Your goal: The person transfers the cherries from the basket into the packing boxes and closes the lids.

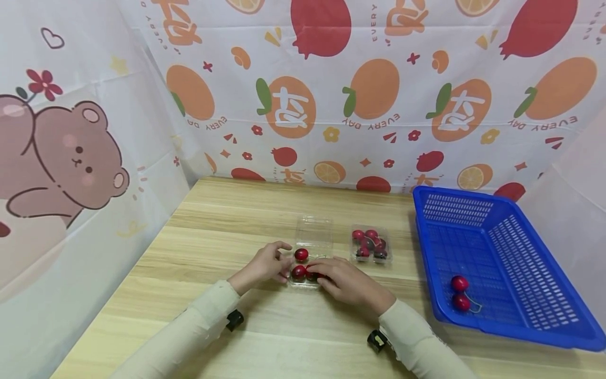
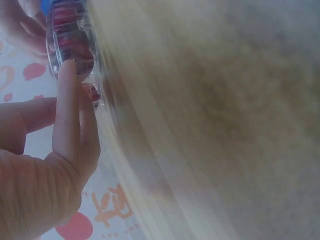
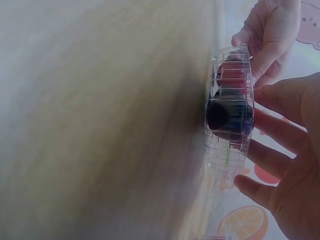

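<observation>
A small clear plastic box (image 1: 303, 286) stands on the table with its clear lid (image 1: 314, 231) folded back. Red cherries lie inside it: one cherry (image 1: 301, 255) sits toward the back and another cherry (image 1: 299, 272) at the front left. My left hand (image 1: 269, 264) is at the box's left side, a fingertip against the wall in the left wrist view. From the right, my right hand (image 1: 347, 279) reaches over the box, its fingertips at a dark red cherry (image 3: 230, 117) and partly covering it. In the right wrist view these fingers are spread along the rim.
Right of the open box is a second clear box (image 1: 371, 245) with several cherries. A blue plastic basket (image 1: 428, 273) stands farther right, holding two cherries (image 1: 460, 293) joined by green stems. Fruit-print cloth (image 1: 331, 131) hangs behind the wooden table (image 1: 227, 210).
</observation>
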